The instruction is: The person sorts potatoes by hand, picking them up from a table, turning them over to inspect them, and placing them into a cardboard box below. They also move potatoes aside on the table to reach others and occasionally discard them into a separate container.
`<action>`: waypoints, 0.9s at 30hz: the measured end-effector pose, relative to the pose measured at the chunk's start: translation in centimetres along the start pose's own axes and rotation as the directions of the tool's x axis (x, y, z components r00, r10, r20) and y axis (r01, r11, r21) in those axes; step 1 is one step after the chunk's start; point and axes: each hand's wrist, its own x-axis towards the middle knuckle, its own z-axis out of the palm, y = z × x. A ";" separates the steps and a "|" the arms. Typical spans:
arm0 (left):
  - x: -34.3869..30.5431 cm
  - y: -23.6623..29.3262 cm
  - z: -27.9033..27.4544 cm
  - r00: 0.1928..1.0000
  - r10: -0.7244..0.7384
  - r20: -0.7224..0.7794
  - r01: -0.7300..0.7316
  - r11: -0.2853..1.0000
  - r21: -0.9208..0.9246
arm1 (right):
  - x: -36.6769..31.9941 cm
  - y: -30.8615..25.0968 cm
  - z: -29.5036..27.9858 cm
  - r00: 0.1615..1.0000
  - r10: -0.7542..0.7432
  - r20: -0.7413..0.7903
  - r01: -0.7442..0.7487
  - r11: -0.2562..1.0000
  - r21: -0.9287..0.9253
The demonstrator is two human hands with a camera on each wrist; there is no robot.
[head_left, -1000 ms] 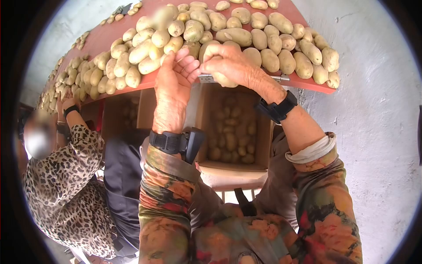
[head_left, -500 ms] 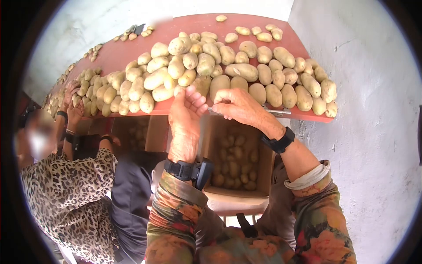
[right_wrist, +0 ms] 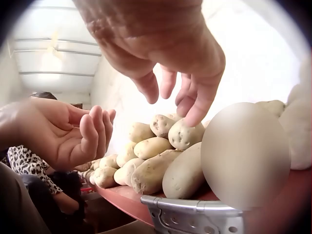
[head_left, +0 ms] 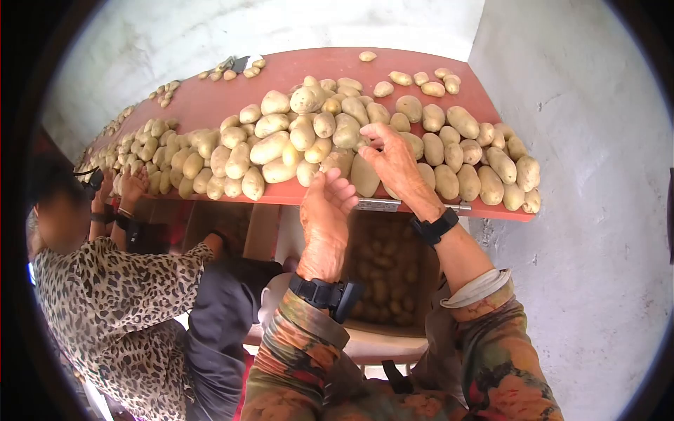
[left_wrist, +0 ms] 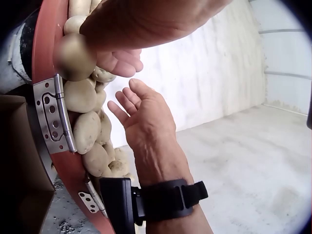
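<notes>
Palm up at the front edge of the table, my left hand (head_left: 328,210) has loosely bent fingers and holds nothing. My right hand (head_left: 399,167) reaches over the potato pile, palm down, fingers apart and bent downward. In the right wrist view, one fingertip of this hand (right_wrist: 165,53) lies right at a potato (right_wrist: 185,134) on the pile. A larger potato (head_left: 364,175) sits at the table edge between the hands. Below the edge, a cardboard box (head_left: 351,326) holds several potatoes (head_left: 382,281), partly hidden by my left forearm.
The red table (head_left: 316,67) bears a long heap of potatoes (head_left: 270,147), with a few loose ones (head_left: 433,89) at the back. Metal hinges (left_wrist: 54,117) sit along its front edge. A wall (head_left: 583,210) stands at right; another person (head_left: 119,281) works at left.
The right hand has moved forward from the table edge to over the pile. The potato beneath it a second ago is gone from there. The head view has tilted up.
</notes>
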 end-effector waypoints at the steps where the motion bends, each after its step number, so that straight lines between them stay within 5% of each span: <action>1: -0.1 0.1 -0.1 1.000 -0.003 -0.001 0.003 1.000 -0.012 | 0.3 -0.1 0.3 1.000 0.005 -0.010 -0.005 1.000 -0.024; 14: -1.7 2.0 0.4 0.997 -0.083 0.004 0.083 0.987 -0.139 | 1.2 -0.6 1.7 0.997 -0.042 0.066 0.048 0.995 -0.086; 17: -1.7 2.8 1.3 0.995 0.016 0.095 -0.003 0.989 -0.145 | 1.6 -1.0 2.6 0.987 -0.129 0.099 0.141 0.982 -0.128; 27: 0.1 3.6 -2.5 0.997 0.062 0.043 -0.052 0.977 -0.205 | 2.0 -2.7 5.6 0.984 -0.065 0.169 0.133 0.895 -0.426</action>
